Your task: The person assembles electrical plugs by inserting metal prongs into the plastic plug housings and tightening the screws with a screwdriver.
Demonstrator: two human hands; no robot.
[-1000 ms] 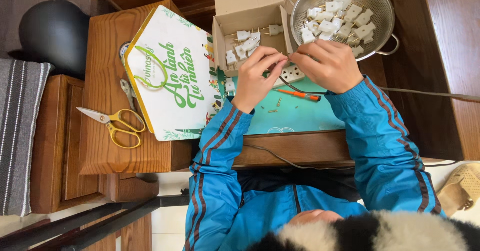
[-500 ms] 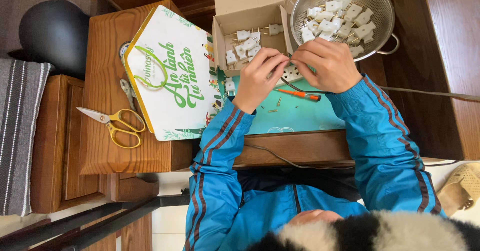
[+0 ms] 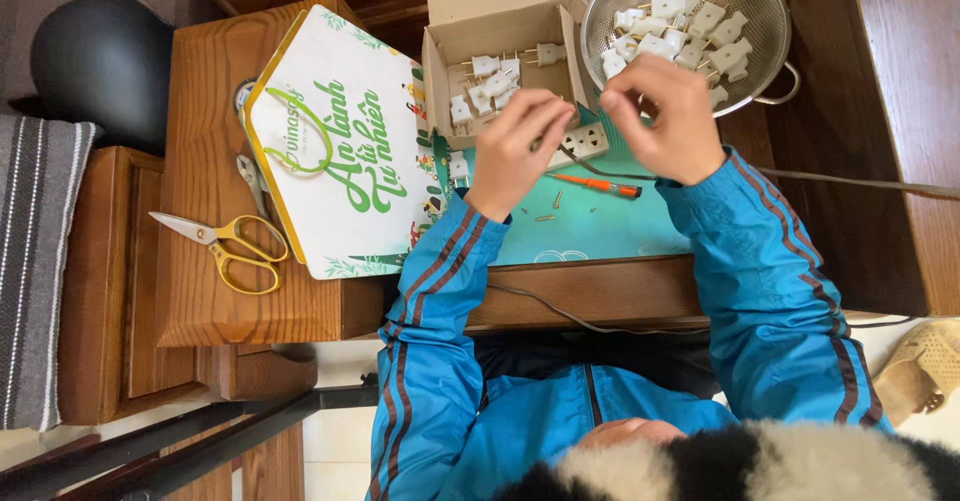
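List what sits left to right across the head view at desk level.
Striped cushion → yellow-handled scissors → green-and-white printed box → cardboard box of white plugs → left hand → right hand → metal colander of plugs.

I can't tell what my left hand and right hand pinch; too small. The colander is cut off at the top edge.

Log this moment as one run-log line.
left hand: raised by power strip | right hand: raised near colander of plugs | screwdriver: on mat | scissors: left board
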